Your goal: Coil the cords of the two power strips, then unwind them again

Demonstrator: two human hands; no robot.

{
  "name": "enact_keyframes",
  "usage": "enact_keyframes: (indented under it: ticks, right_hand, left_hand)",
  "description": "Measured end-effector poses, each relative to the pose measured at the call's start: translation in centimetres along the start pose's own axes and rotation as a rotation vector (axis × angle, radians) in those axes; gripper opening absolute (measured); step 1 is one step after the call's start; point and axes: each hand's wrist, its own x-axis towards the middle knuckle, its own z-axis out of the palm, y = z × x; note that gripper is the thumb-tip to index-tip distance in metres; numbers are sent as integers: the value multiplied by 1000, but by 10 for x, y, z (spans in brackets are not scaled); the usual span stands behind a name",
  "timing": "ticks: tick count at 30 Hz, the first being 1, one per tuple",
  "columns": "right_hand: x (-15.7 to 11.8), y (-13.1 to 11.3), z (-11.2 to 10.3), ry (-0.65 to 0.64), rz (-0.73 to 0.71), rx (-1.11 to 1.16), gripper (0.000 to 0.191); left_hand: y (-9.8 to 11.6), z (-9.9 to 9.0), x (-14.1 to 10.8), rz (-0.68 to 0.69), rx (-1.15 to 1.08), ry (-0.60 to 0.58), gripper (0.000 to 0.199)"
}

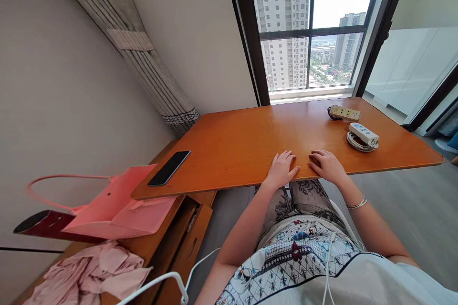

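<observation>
My left hand [281,169] lies flat near the front edge of the wooden table [243,140], fingers stretched out and holding nothing. To its right, my right hand [327,165] rests on the same edge with its fingers loosely extended and nothing in them. Closest to the right hand is a white power strip [364,135] with its pale cord coiled beside it. Behind that sits a beige power strip [344,113] with a dark cord. A black phone [169,168] lies at the table's left end, well away from my left hand.
Left of the table, a pink paper bag [121,205] lies tipped over on a wooden cabinet [186,238]. Crumpled pink cloth [89,274] is in front of it. A white cable [175,275] crosses the lower left. A window [311,33] stands beyond the table.
</observation>
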Motion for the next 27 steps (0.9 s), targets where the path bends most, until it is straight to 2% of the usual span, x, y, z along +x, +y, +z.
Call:
enact_keyframes:
  ticks: [27]
  right_hand:
    - [0,-5,-4,-31,40,-21,34]
  left_hand:
    - [9,-8,-1,-28,69,-70,47]
